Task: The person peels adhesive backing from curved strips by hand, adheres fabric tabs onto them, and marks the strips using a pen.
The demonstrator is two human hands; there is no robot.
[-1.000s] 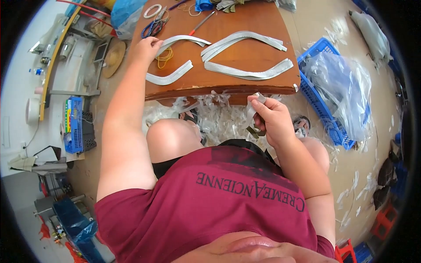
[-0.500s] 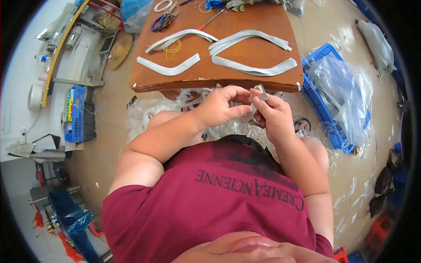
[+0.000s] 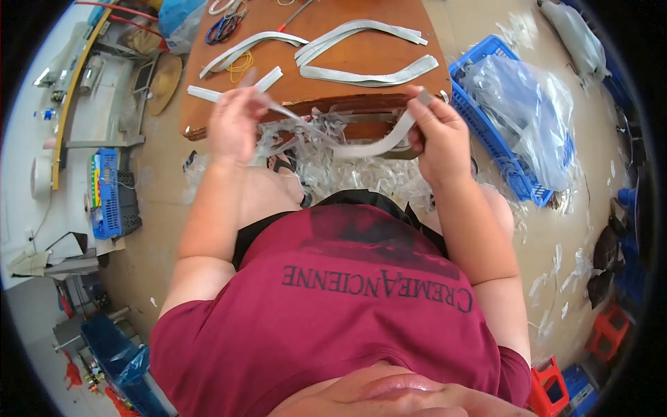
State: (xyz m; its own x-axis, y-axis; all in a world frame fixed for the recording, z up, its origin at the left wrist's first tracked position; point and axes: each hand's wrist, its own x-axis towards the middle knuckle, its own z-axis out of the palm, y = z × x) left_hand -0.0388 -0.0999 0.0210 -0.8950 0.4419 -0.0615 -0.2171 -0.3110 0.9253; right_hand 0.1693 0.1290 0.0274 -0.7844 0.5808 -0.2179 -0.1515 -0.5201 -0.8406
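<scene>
My left hand, slightly blurred, is closed on the end of a thin translucent film strip, raised over the near-left table edge. This film slants down to a pale grey-white flat strip, which sags in a curve between my hands. My right hand pinches the other end of that pale strip near the table's front right corner, a short grey end showing above the fingers. On the brown table lie several similar pale curved strips, one partly behind my left hand.
Scissors and a yellow rubber-band bundle lie on the table. A heap of clear film scraps covers the floor below. At the right stands a blue basket with clear plastic bags. Red stools are at lower right.
My hands were close together at the table edge. Now the left has moved far to the left, drawing the film out from the pale strip. The whole view has shifted slightly.
</scene>
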